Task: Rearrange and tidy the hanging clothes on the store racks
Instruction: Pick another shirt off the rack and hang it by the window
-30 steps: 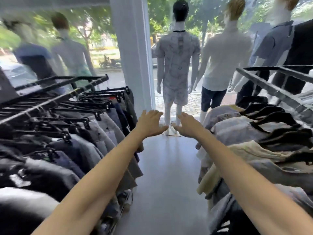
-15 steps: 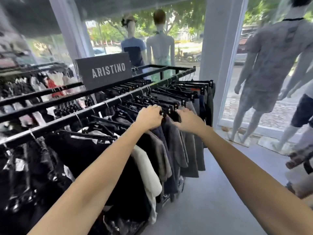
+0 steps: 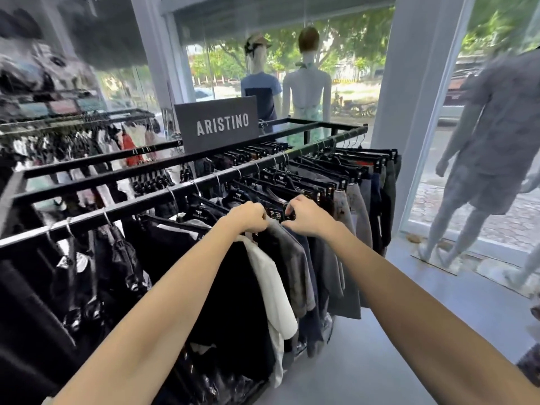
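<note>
A black metal rack (image 3: 163,197) runs from lower left to upper right, packed with dark trousers, shorts and tops on black hangers. Both my arms reach to its near rail. My left hand (image 3: 248,216) grips the top of a black clip hanger (image 3: 276,215) that carries a grey garment (image 3: 292,264). My right hand (image 3: 305,216) pinches the same hanger's right end. A white garment (image 3: 271,293) hangs just left of the grey one.
A grey ARISTINO sign (image 3: 217,124) stands on the rack top. Two mannequins (image 3: 306,83) face the window behind it, another mannequin (image 3: 485,159) stands at the right. A white pillar (image 3: 415,112) rises past the rack's end. Grey floor (image 3: 380,346) lies to the right.
A second ago both hands were open in the aisle between two racks. My view swung left to this rack, and both hands now hold a hanger on its near rail.
</note>
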A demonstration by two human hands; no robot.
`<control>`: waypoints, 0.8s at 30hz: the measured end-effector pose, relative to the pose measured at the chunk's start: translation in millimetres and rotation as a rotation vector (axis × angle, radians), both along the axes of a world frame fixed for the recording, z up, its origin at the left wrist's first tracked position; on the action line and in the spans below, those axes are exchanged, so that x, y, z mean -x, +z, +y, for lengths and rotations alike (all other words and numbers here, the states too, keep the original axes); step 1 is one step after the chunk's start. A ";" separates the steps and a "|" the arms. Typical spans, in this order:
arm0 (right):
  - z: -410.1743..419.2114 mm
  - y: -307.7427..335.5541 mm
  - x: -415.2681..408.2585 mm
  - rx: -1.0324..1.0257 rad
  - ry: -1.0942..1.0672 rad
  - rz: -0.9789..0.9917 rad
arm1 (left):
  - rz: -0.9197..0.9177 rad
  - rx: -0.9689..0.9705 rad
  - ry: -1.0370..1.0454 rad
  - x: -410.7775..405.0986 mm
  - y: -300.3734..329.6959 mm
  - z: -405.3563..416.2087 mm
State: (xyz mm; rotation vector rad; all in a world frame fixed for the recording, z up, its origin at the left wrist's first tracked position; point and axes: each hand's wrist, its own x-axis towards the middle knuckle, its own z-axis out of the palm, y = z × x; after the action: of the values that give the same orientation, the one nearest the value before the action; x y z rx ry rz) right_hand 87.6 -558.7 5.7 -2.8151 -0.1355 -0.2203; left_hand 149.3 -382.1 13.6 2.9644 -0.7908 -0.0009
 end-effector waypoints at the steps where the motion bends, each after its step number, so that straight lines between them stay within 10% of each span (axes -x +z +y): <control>1: 3.4 -2.6 -2.5 -0.016 0.020 0.000 | -0.009 0.016 0.013 0.9 2.4 1.4; 11: 32.5 -27.6 -10.5 0.166 0.006 0.031 | -0.310 0.015 -0.015 17.3 -8.5 43.7; 24: 44.5 -27.3 -8.4 0.449 0.388 -0.089 | -0.211 -0.098 -0.008 38.9 -26.4 91.0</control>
State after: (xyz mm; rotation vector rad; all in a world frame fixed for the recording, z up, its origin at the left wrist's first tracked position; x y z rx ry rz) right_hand 96.0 -514.2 -21.6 -3.1324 -0.8370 -0.2487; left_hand 110.4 -291.1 -12.8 3.0904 -0.8481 0.2852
